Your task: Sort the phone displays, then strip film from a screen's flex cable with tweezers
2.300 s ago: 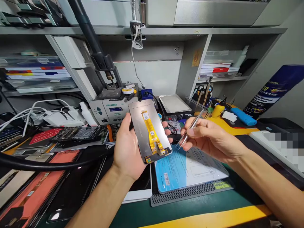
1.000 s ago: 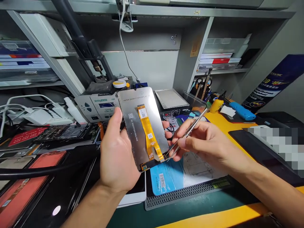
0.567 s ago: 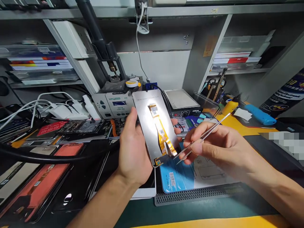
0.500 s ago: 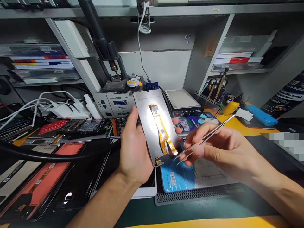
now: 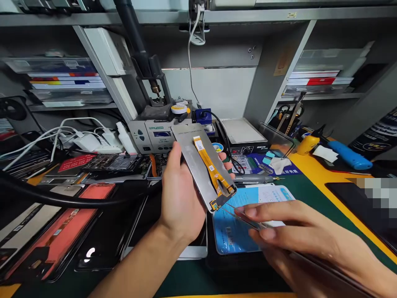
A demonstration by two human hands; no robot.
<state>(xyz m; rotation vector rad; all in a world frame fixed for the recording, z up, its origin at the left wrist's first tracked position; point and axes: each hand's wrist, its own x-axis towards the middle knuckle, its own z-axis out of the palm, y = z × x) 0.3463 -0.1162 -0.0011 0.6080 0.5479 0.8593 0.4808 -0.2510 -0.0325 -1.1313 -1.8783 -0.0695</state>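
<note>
Grey station (image 5: 155,142): behind and left of the display panel (image 5: 192,165), front reading "QUICK" and "LEAD FREE".
Left hand (image 5: 180,198): fingers wrapped around the display panel's sides.
Display panel: tilted in the left palm, orange flex cable (image 5: 210,166) facing up; fine print too small to read.
Blue package (image 5: 245,242): below the display panel, barcode visible.
Tweezers (image 5: 246,221): tips slightly apart, near the display panel's lower end.
Right hand (image 5: 310,231): fingers pinching the tweezers, lower than before.
</note>
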